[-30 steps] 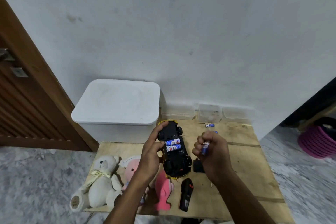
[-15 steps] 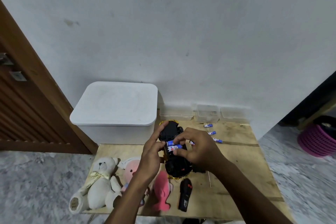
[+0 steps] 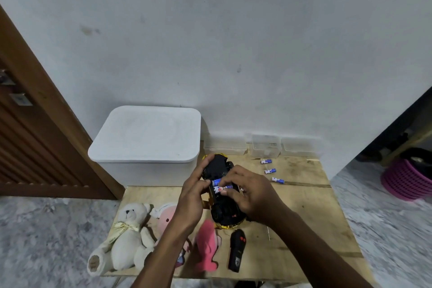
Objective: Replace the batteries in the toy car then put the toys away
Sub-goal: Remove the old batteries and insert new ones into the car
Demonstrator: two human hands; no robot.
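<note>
The toy car (image 3: pixel 218 166) lies upside down on the wooden board (image 3: pixel 301 213), black underside up with a yellow rim. Two blue and white batteries (image 3: pixel 217 186) sit across its open compartment. My left hand (image 3: pixel 192 196) grips the car's left side. My right hand (image 3: pixel 250 192) rests over the compartment, its fingertips pinching a battery there. Three loose batteries (image 3: pixel 270 171) lie on the board to the right. The black remote (image 3: pixel 236 250) lies in front of the car.
A white lidded bin (image 3: pixel 147 140) stands at the back left. Three small clear boxes (image 3: pixel 265 147) line the wall. A white teddy bear (image 3: pixel 126 234), a pink plush (image 3: pixel 166 217) and a pink fish toy (image 3: pixel 207 245) lie front left. A pink basket (image 3: pixel 406 180) stands at right.
My right hand came from beside the car, holding a battery upright, onto the battery compartment. My left hand kept hold of the car.
</note>
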